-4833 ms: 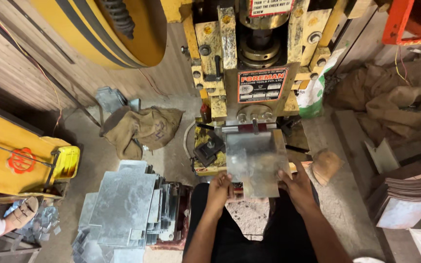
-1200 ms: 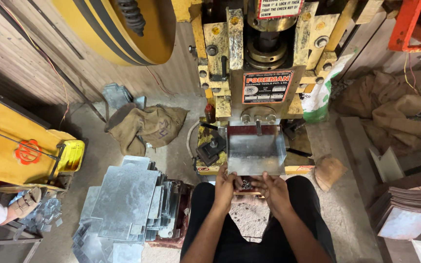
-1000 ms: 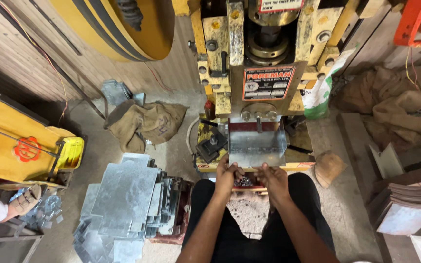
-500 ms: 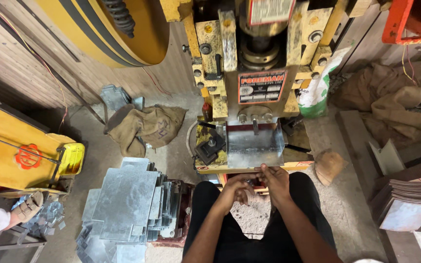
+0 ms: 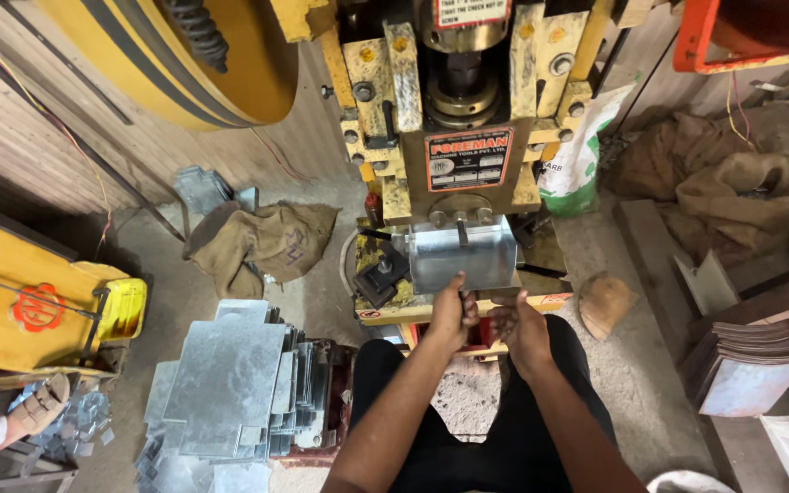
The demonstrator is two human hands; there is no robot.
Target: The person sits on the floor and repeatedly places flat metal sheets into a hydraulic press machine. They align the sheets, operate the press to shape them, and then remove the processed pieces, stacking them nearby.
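Under the ram of the yellow press (image 5: 463, 119), a bent sheet-metal piece (image 5: 463, 257) sits on the press bed (image 5: 413, 310), its near edge facing the seated person. From the head view, the left hand (image 5: 450, 315) pinches that near edge with fingers closed on it, probably to steady the piece in the die. Just beside it, the right hand (image 5: 518, 321) lies loosely curled below the edge; whether it grips anything I cannot tell. Flat metal sheets (image 5: 230, 383) are stacked on the floor within left reach.
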